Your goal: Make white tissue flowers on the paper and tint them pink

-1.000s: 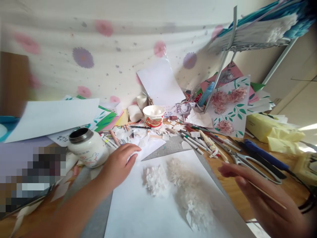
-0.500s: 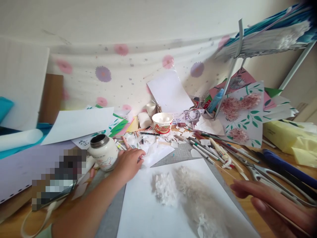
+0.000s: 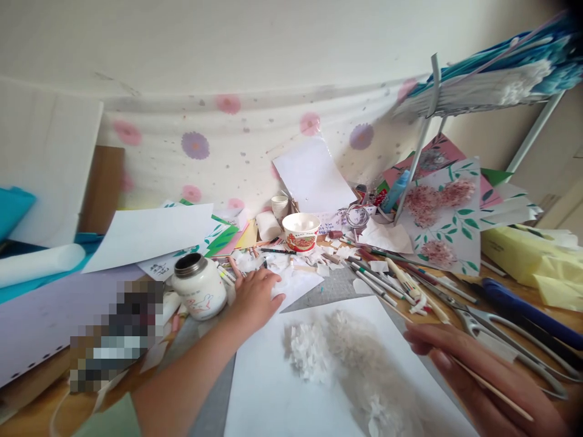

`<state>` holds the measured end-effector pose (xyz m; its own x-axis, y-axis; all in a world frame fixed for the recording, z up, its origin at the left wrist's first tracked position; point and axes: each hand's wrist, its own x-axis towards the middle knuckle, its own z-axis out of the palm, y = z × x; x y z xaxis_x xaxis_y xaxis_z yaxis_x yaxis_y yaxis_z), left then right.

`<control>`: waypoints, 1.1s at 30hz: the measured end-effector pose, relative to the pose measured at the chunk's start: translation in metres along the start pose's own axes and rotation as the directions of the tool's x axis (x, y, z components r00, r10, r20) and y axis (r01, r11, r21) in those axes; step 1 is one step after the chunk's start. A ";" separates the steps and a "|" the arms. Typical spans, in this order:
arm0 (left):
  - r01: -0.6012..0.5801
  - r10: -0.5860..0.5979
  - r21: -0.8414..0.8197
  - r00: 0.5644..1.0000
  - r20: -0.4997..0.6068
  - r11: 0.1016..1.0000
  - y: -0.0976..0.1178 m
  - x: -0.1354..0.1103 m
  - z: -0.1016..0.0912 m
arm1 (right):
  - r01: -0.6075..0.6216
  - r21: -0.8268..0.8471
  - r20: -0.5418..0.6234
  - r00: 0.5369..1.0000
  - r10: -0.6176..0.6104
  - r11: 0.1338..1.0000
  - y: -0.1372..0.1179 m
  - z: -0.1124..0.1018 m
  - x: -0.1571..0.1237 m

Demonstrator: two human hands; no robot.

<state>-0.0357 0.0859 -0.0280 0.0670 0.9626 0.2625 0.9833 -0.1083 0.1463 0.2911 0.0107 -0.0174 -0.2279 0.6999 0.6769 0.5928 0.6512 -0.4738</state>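
Observation:
My left hand [image 3: 255, 295] lies flat with fingers apart on white paper scraps [image 3: 291, 276] beside a white jar [image 3: 199, 287] with a metal lid. My right hand [image 3: 473, 370] hovers at the lower right and pinches a thin wooden stick [image 3: 494, 391]. Between the hands a white sheet [image 3: 277, 388] lies on a grey cutting mat [image 3: 337, 282] and carries fluffy white tissue-paper clusters [image 3: 337, 346].
Large scissors [image 3: 505, 340], a blue-handled tool [image 3: 532, 309], several pens [image 3: 378, 276], a red-patterned paper bowl [image 3: 300, 232], small paper cups [image 3: 279, 207], yellow tissue paper [image 3: 528, 255], flower collage sheets [image 3: 444, 212] and a wire rack [image 3: 483, 85] crowd the back and right. Paper sheets [image 3: 146, 233] lie left.
The view has shifted a little. My left hand slid forward onto the paper scraps with fingers spread. My right hand came further into view, still holding the stick.

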 end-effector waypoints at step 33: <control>-0.115 0.545 -0.638 0.647 0.534 0.762 0.007 -0.043 -0.035 | -0.135 0.210 0.519 0.855 0.007 0.968 -0.062 0.044 0.019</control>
<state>-0.0378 0.0352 -0.0045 0.6693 0.6960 -0.2600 0.6332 -0.3512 0.6897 0.2158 -0.0036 -0.0004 -0.5916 0.7548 0.2834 0.4428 0.5979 -0.6682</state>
